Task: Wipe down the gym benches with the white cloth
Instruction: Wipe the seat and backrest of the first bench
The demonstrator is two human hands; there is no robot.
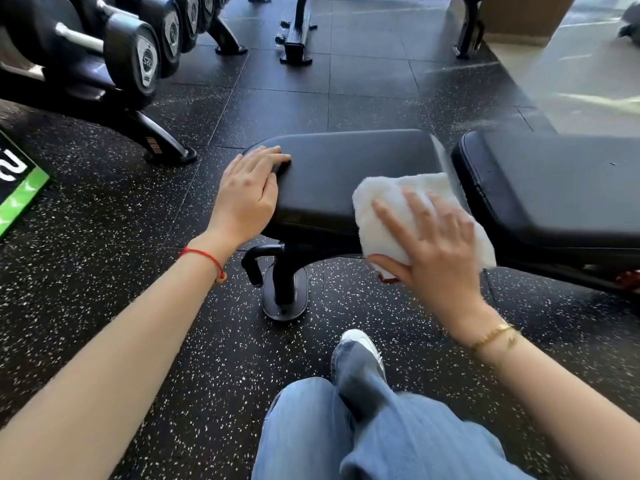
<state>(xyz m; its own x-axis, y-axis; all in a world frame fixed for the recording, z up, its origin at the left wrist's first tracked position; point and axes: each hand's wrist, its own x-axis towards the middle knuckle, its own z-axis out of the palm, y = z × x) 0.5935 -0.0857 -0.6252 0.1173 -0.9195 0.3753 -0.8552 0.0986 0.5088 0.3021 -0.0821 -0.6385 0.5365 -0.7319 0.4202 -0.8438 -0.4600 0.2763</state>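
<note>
The cloth (398, 209), pressed flat under the right hand's (440, 251) spread fingers, could slip off the bench (339, 168) edge while the left hand (247, 199) rests flat.

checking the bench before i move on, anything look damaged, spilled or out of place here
Nothing stands out. The seat pad and back pad look intact and dry; the white cloth lies flat under the right hand.

Daylight glares from upper right (streaky blur there); wide-angle edges bend.
</note>
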